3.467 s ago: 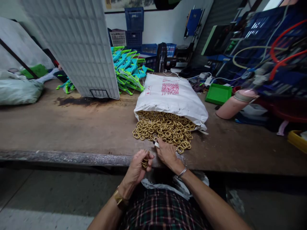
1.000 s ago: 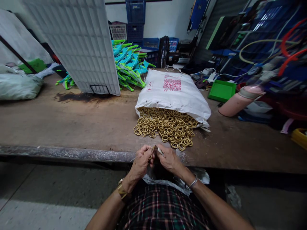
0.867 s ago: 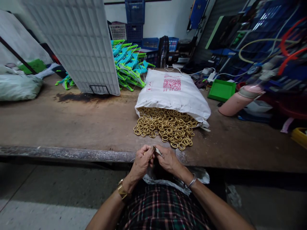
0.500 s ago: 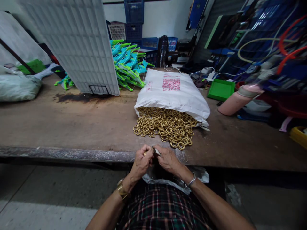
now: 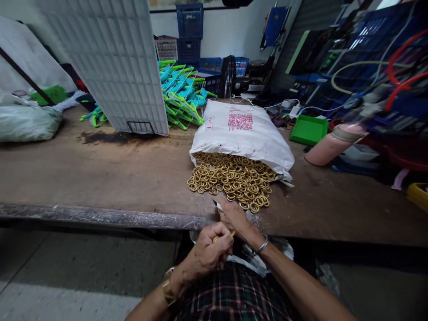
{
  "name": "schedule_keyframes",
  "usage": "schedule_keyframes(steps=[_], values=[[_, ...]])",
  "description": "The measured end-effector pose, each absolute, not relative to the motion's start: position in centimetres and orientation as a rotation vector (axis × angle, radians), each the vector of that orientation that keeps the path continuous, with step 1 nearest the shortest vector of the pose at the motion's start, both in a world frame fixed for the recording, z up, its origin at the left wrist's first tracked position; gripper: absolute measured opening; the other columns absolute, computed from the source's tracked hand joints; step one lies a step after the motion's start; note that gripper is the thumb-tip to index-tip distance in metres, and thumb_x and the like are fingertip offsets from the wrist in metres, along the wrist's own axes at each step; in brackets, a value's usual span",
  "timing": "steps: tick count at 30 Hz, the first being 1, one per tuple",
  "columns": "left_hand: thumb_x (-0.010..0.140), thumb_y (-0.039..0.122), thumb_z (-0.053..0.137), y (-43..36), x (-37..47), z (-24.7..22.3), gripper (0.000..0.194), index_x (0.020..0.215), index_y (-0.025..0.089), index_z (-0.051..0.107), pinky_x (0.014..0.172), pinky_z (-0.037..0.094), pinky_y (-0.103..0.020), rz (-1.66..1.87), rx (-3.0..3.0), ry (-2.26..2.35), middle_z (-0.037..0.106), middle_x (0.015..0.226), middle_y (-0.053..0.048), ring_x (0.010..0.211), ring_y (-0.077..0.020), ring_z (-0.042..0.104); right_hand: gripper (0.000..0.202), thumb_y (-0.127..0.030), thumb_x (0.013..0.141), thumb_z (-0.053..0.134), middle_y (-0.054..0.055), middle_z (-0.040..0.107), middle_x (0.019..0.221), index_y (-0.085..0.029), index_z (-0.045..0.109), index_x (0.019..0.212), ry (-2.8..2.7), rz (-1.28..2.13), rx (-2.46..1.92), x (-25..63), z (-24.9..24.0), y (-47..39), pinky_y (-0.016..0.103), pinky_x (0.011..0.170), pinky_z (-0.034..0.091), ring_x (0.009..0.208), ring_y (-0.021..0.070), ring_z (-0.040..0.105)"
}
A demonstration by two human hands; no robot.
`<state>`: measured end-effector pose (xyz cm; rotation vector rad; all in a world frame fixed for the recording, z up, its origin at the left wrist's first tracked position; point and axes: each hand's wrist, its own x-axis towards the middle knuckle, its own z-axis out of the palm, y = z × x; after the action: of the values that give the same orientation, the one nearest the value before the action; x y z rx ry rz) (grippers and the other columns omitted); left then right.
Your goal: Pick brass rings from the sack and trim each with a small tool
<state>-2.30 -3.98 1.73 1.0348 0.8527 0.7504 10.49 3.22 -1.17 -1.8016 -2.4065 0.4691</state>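
My left hand (image 5: 212, 247) is closed over the table's front edge, near my lap, with a gold-coloured ring (image 5: 216, 239) partly showing between its fingers. Just beyond it, my right hand (image 5: 234, 217) grips a small knife (image 5: 218, 205); the dark tip and a pale part stick out to the left, while the rest is hidden in the fingers. The two hands are apart. A heap of gold-coloured rings (image 5: 230, 180) lies right in front of my right hand, spilling from the mouth of a white sack (image 5: 214, 133) with red print.
A tall white ribbed panel (image 5: 110, 67) stands at the back left, beside turquoise and green plastic pieces (image 5: 185, 96). To the right are a green tray (image 5: 309, 129) and a pink bottle (image 5: 331, 147). A pale bag (image 5: 30, 122) lies far left on the wooden table (image 5: 100, 178).
My left hand has drawn back towards my body with the ring, away from the knife. My right hand has shifted slightly forward, closer to the heap, still gripping the knife.
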Motion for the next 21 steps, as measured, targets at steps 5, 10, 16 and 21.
schedule_keyframes(steps=[5, 10, 16, 21], values=[[0.069, 0.036, 0.059, -4.5, -1.8, -2.5, 0.024, 0.063, 0.015, 0.047, 0.032, 0.022, -0.016, 0.539, 0.589, 0.922, 0.049, 0.049, 0.004, 0.034, -0.0042, 0.037, 0.029, -0.017, 0.081, 0.041, 0.008, 0.064, 0.082, -0.015, 0.045, 0.109, -2.184, 0.359, -1.921, 9.2, -1.5, 4.4, 0.024, 0.061, 0.032, 0.073, 0.0171, 0.059], [0.07, 0.02, 0.057, -4.0, -1.4, -6.7, 0.011, 0.066, 0.011, 0.052, 0.035, 0.028, -0.017, 0.451, 0.144, 1.011, 0.052, 0.049, 0.0, 0.035, -0.0067, 0.044, 0.024, -0.022, 0.084, 0.039, 0.009, 0.065, 0.079, -0.014, 0.045, 0.106, -2.164, 0.293, -2.011, 8.3, -1.6, 5.8, 0.026, 0.059, 0.033, 0.073, 0.0204, 0.061], [0.071, 0.019, 0.056, -3.6, -0.5, -8.1, 0.011, 0.078, 0.013, 0.049, 0.045, 0.039, -0.021, 0.562, 0.074, 1.042, 0.055, 0.059, -0.001, 0.05, -0.013, 0.057, 0.017, -0.022, 0.085, 0.037, 0.008, 0.065, 0.077, -0.016, 0.046, 0.097, -2.198, 0.241, -2.064, 8.0, -1.3, 6.2, 0.026, 0.056, 0.031, 0.07, 0.0204, 0.062], [0.067, 0.018, 0.059, -3.6, -0.2, -8.6, 0.025, 0.089, 0.012, 0.048, 0.046, 0.039, -0.023, 0.606, 0.056, 1.017, 0.055, 0.075, -0.005, 0.056, -0.0177, 0.06, 0.015, -0.023, 0.085, 0.037, 0.007, 0.064, 0.077, -0.017, 0.047, 0.095, -2.199, 0.211, -2.074, 8.0, -1.6, 6.1, 0.026, 0.056, 0.031, 0.071, 0.0197, 0.062]])
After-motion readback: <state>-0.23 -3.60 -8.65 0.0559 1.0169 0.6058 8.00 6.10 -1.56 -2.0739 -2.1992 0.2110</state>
